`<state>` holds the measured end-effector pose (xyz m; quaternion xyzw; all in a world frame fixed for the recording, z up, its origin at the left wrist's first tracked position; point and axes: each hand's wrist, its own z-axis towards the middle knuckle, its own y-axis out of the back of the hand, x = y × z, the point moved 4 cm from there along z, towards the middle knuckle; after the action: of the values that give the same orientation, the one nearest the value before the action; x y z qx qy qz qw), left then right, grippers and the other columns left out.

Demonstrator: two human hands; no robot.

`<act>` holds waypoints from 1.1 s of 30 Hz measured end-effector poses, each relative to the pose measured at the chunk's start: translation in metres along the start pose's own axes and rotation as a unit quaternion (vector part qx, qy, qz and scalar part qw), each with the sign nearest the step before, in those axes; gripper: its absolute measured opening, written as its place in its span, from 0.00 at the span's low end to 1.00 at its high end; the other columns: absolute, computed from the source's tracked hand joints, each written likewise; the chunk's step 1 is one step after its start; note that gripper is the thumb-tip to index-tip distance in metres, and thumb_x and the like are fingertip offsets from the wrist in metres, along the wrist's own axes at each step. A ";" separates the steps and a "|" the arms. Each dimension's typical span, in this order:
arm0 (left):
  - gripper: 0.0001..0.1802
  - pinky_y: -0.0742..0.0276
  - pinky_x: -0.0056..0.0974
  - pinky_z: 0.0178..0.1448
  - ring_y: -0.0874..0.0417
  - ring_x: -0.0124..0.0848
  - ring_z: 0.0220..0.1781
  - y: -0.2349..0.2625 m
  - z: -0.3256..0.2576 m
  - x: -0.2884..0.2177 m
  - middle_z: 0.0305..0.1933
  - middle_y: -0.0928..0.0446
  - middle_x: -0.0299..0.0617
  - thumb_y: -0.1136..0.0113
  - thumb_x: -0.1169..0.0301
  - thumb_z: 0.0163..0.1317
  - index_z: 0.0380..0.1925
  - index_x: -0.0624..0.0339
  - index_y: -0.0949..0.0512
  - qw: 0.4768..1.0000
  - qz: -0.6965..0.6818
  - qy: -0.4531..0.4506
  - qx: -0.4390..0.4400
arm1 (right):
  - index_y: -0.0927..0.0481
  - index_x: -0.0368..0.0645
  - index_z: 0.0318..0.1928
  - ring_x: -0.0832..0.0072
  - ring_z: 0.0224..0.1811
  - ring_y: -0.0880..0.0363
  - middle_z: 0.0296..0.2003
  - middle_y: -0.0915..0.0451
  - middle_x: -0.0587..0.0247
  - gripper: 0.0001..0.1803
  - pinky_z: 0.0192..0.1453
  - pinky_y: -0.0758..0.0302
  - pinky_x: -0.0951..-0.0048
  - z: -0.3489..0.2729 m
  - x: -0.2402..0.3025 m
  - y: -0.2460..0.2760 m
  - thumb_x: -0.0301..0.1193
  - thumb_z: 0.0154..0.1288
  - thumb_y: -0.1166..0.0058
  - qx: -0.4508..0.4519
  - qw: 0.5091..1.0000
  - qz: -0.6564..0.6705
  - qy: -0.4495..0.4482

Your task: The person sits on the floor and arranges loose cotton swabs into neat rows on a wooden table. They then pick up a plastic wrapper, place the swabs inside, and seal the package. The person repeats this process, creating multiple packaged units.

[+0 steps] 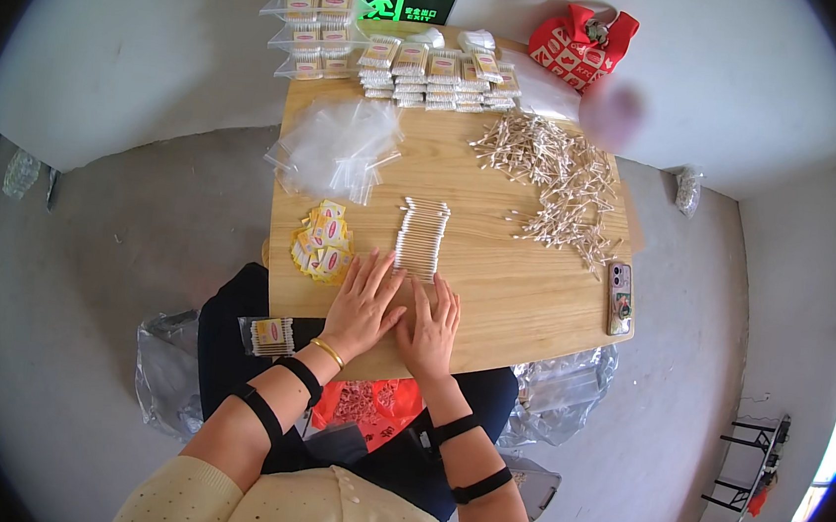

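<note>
Resting flat and open, holding nothing, left hand [367,301] and right hand [431,324] touch the near end of a swab row [421,237]; yellow labels [323,241] lie left, filled packets [434,74] stacked beneath a green sign [406,5].

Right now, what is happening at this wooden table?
A person sits at the wooden table with both hands flat on it. The left hand and the right hand rest just below a neat row of cotton swabs, holding nothing. Yellow labels lie to the left, clear bags behind them, a loose pile of swabs to the right, and filled packs at the far edge.
</note>
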<state>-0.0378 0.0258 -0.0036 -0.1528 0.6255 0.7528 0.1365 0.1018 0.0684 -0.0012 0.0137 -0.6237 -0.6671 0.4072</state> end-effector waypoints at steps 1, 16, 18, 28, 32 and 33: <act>0.33 0.53 0.60 0.86 0.50 0.55 0.84 0.000 0.000 0.000 0.82 0.46 0.52 0.47 0.51 0.75 0.74 0.55 0.33 1.000 0.001 -0.001 -0.003 | 0.28 0.52 0.73 0.48 0.77 0.42 0.73 0.38 0.47 0.34 0.82 0.48 0.44 0.003 -0.002 0.001 0.34 0.65 0.39 -0.004 1.000 0.010 0.003; 0.31 0.49 0.59 0.85 0.44 0.53 0.82 0.001 0.001 0.001 0.78 0.40 0.52 0.47 0.51 0.74 0.70 0.56 0.30 0.999 0.006 -0.011 -0.030 | 0.20 0.49 0.62 0.47 0.73 0.38 0.67 0.33 0.51 0.26 0.76 0.39 0.46 0.036 -0.011 0.008 0.28 0.62 0.37 0.001 0.999 0.001 0.053; 0.31 0.51 0.60 0.85 0.45 0.54 0.82 0.001 0.000 0.002 0.78 0.41 0.53 0.48 0.51 0.74 0.71 0.56 0.32 1.000 0.008 -0.012 -0.024 | 0.19 0.49 0.61 0.48 0.72 0.37 0.66 0.32 0.52 0.25 0.75 0.39 0.46 0.039 -0.010 0.008 0.28 0.62 0.38 0.003 0.998 -0.002 0.057; 0.33 0.51 0.58 0.86 0.49 0.58 0.83 0.000 -0.001 0.003 0.81 0.46 0.55 0.45 0.51 0.73 0.70 0.60 0.32 0.999 -0.023 0.006 -0.026 | 0.18 0.47 0.56 0.49 0.71 0.35 0.61 0.29 0.52 0.20 0.77 0.39 0.44 0.057 -0.006 0.010 0.29 0.63 0.39 -0.008 0.998 -0.017 0.067; 0.33 0.52 0.58 0.86 0.50 0.59 0.83 0.000 -0.002 0.004 0.80 0.46 0.56 0.45 0.51 0.73 0.70 0.59 0.32 0.999 -0.023 0.008 -0.023 | 0.18 0.46 0.55 0.49 0.70 0.34 0.59 0.28 0.52 0.19 0.76 0.39 0.44 0.058 -0.005 0.013 0.29 0.62 0.39 -0.008 0.997 -0.013 0.071; 0.33 0.52 0.58 0.86 0.50 0.59 0.83 0.000 -0.002 0.004 0.80 0.46 0.56 0.45 0.51 0.73 0.70 0.59 0.32 0.999 -0.023 0.008 -0.023 | 0.17 0.46 0.54 0.49 0.69 0.34 0.59 0.28 0.52 0.18 0.76 0.39 0.44 0.059 -0.004 0.014 0.28 0.62 0.39 -0.008 0.997 -0.011 0.072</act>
<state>-0.0410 0.0235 -0.0059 -0.1759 0.6054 0.7626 0.1452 0.0804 0.1206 0.0218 0.0655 -0.5872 -0.6739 0.4435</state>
